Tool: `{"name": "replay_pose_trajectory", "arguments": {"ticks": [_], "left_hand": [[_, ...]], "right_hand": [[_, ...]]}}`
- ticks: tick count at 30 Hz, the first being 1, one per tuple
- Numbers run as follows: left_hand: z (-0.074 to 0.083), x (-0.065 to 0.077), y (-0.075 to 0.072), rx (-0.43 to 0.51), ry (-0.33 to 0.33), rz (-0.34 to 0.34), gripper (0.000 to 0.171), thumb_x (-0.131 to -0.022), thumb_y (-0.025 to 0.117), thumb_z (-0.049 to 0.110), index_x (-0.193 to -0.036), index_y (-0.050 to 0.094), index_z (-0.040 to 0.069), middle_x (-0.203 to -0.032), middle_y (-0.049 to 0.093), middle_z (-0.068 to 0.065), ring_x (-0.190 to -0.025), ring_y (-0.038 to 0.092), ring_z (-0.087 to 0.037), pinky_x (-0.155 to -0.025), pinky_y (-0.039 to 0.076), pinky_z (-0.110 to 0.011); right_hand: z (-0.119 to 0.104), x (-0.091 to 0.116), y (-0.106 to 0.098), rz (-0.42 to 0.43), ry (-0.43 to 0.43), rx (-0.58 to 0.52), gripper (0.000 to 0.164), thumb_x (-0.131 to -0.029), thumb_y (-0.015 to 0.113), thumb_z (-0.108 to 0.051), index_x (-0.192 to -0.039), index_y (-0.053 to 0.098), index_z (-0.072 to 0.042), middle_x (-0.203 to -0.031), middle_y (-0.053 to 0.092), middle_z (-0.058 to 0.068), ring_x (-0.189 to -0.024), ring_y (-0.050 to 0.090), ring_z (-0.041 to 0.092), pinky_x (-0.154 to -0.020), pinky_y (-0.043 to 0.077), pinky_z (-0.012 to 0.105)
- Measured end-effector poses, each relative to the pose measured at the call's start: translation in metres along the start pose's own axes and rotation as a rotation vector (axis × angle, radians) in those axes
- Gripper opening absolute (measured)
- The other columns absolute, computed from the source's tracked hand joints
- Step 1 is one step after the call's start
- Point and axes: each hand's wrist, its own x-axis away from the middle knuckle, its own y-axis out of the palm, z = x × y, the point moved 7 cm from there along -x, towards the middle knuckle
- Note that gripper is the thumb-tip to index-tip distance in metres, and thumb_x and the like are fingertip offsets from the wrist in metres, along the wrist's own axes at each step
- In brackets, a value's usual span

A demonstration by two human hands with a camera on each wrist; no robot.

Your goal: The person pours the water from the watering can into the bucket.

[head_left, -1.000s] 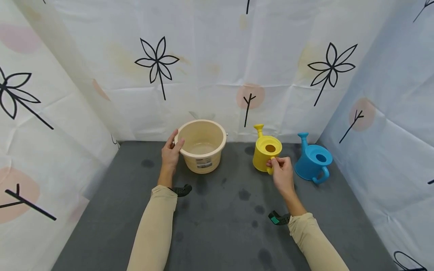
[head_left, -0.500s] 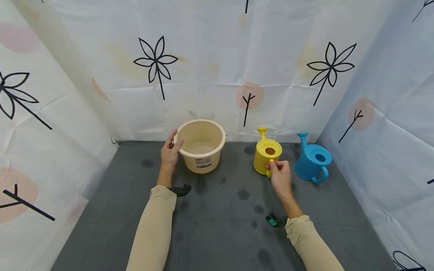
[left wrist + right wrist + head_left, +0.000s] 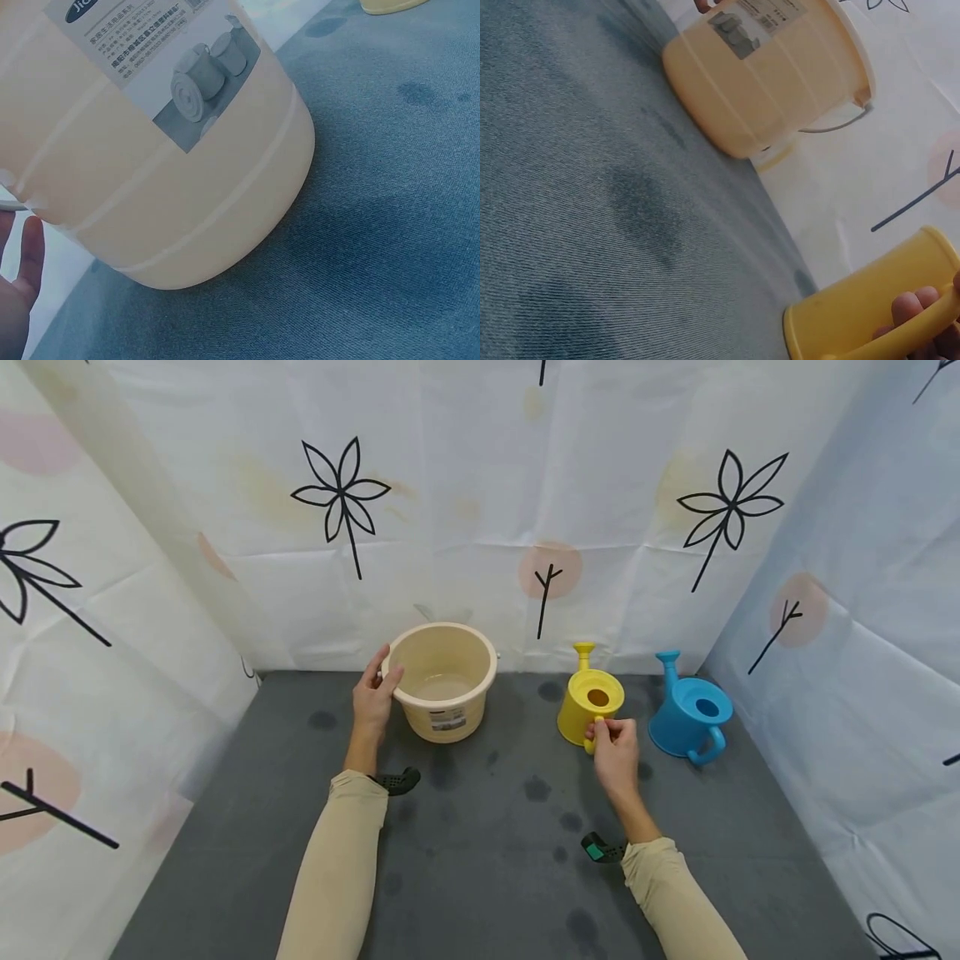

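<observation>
A cream bucket stands upright on the dark grey table at the back, with a printed label on its near wall. My left hand holds its left rim, thumb over the rim and fingers on the outside; in the left wrist view, fingertips show beside the bucket wall. To the right, my right hand grips the handle of a yellow watering can. The can's spout points away from me, and its top opening faces up. Whether its base touches the table, I cannot tell.
A blue watering can stands right of the yellow one, near the right-hand sheet. White patterned sheets wall in the table at the back and both sides. Dark spots mark the table cloth.
The yellow watering can has tipped and turned slightly in my right hand, its spout head shifting right and nearer to me. The right hand has come slightly nearer too. The left hand and bucket stay put.
</observation>
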Motion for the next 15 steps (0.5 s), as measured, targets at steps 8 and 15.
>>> {"name": "replay_pose_trajectory", "arguments": {"ticks": [8, 15], "left_hand": [[-0.019, -0.011, 0.000, -0.062, -0.024, -0.027, 0.058, -0.100, 0.067, 0.033, -0.154, 0.047, 0.031, -0.120, 0.061, -0.003, -0.089, 0.060, -0.001, -0.073, 0.050, -0.013], [-0.020, -0.016, 0.001, -0.152, 0.060, -0.052, 0.058, -0.102, 0.062, 0.039, -0.156, 0.042, 0.033, -0.137, 0.054, -0.017, -0.110, 0.057, -0.017, -0.076, 0.047, -0.011]], "right_hand": [[-0.002, 0.002, -0.007, 0.014, -0.085, 0.211, 0.029, -0.109, 0.050, -0.029, -0.115, 0.049, -0.001, -0.108, 0.066, 0.020, -0.093, 0.064, 0.031, -0.072, 0.046, 0.017], [-0.019, 0.001, -0.011, 0.043, -0.206, 0.345, 0.023, -0.106, 0.055, -0.021, -0.110, 0.052, 0.002, -0.100, 0.058, 0.021, -0.091, 0.058, 0.034, -0.079, 0.048, 0.039]]}}
